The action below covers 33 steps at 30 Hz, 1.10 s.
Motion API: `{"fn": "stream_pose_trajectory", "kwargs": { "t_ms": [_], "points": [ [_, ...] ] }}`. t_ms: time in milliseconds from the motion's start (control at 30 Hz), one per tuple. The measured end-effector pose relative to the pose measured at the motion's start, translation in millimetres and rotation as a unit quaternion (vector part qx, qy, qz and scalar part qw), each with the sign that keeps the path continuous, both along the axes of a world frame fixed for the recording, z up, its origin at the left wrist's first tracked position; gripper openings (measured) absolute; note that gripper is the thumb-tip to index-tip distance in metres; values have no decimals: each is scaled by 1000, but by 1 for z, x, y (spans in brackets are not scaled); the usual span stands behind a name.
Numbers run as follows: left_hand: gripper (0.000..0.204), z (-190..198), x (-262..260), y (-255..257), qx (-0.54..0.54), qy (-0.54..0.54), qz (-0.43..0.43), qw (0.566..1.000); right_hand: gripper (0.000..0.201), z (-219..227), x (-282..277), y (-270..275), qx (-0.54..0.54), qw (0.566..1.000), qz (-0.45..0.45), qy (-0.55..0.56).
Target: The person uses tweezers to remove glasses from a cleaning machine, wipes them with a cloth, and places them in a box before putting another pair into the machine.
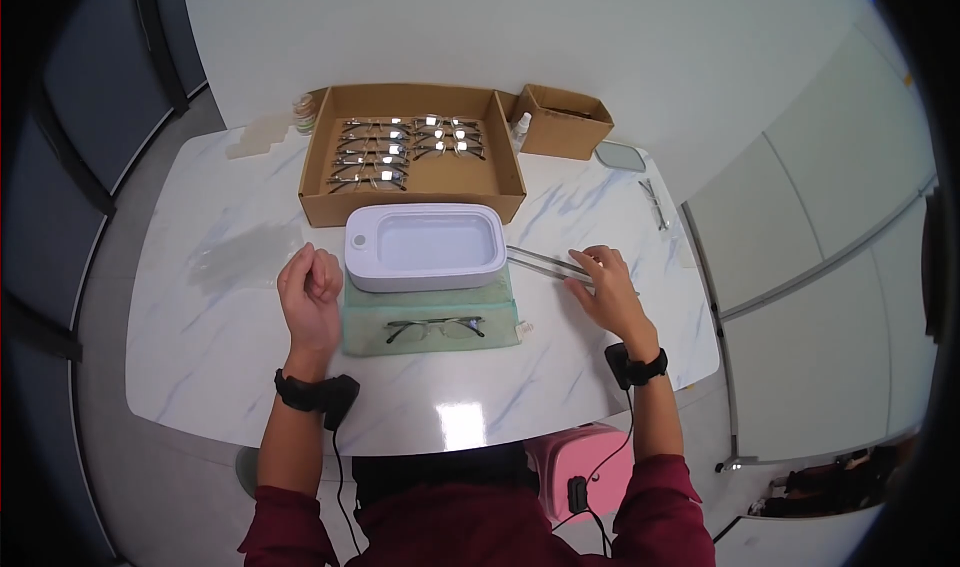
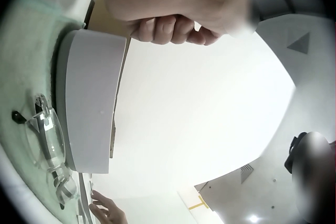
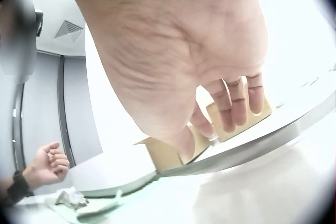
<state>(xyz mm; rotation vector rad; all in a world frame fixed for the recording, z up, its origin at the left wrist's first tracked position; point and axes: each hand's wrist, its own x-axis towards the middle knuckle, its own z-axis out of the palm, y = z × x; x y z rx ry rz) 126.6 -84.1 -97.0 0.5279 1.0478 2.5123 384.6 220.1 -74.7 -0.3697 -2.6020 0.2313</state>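
A lilac tub (image 1: pixel 425 247) with a hollow basin stands on a green cloth (image 1: pixel 360 335). In front of it, eyeglasses (image 1: pixel 435 329) lie on the cloth; the left wrist view shows the glasses (image 2: pixel 50 142) beside the tub's wall (image 2: pixel 92 103). My left hand (image 1: pixel 312 302) hovers left of the tub, fingers loosely curled, holding nothing. Right of the tub, long metal tweezers (image 1: pixel 540 261) lie under my right hand (image 1: pixel 612 292). Its thumb and fingers are spread around them; whether they touch is unclear. The right wrist view shows that hand's fingers (image 3: pixel 226 106) apart.
Behind the tub, a cardboard tray (image 1: pixel 455 182) holds several pairs of glasses. A small box (image 1: pixel 568 127), spray bottle (image 1: pixel 521 130) and grey cloth (image 1: pixel 621 157) are at the back right. More glasses (image 1: pixel 655 205) lie right; clear plastic (image 1: pixel 240 259) lies left.
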Motion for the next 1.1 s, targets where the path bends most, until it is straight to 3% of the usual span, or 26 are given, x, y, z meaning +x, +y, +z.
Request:
{"fn": "stream_pose_trajectory", "kwargs": {
  "t_ms": [67,167,500,533,567,633,667,700,767,800,867,900,967,1033,1100],
  "points": [
    [43,-2,-1,0,0,-2,-6,1000,34,-9,9,12,42,997,3,-72],
    [43,-3,-4,-1,5,-6,-8,1000,35,-16,8,15,13,996,4,-90],
    [39,-5,-7,-2,37,-35,0,999,21,-20,19,20,16,997,16,-72],
    [39,-7,-8,-3,40,-36,-6,999,20,-20,22,20,-32,998,7,-57],
    [37,-12,-9,-6,35,-19,-2,999,20,-17,31,21,-76,996,-10,-40],
    [31,-17,-9,-1,12,52,-21,998,19,-7,42,13,-58,995,-47,-59],
    [31,-17,-5,-1,-49,87,-5,995,19,-8,47,14,-50,995,-61,-59],
    [27,-19,-4,-3,-153,160,28,975,20,-10,52,15,-48,997,-51,-28],
    [15,3,14,6,-275,421,65,862,24,-6,58,9,-86,994,-69,-18],
    [15,20,27,16,-254,431,42,865,24,-5,59,8,-73,995,-63,-10],
    [4,44,59,27,-333,602,41,724,25,-3,62,6,-95,994,-50,4],
    [4,45,66,31,-327,606,37,724,25,0,62,5,-94,994,-58,6],
    [8,43,76,35,-393,680,5,619,25,4,60,7,-160,986,-32,43],
    [9,41,81,40,-404,686,-7,605,25,8,54,14,-178,981,-27,69],
    [8,39,81,43,-427,689,-16,586,26,11,44,21,-292,944,17,154]
  ]
}}
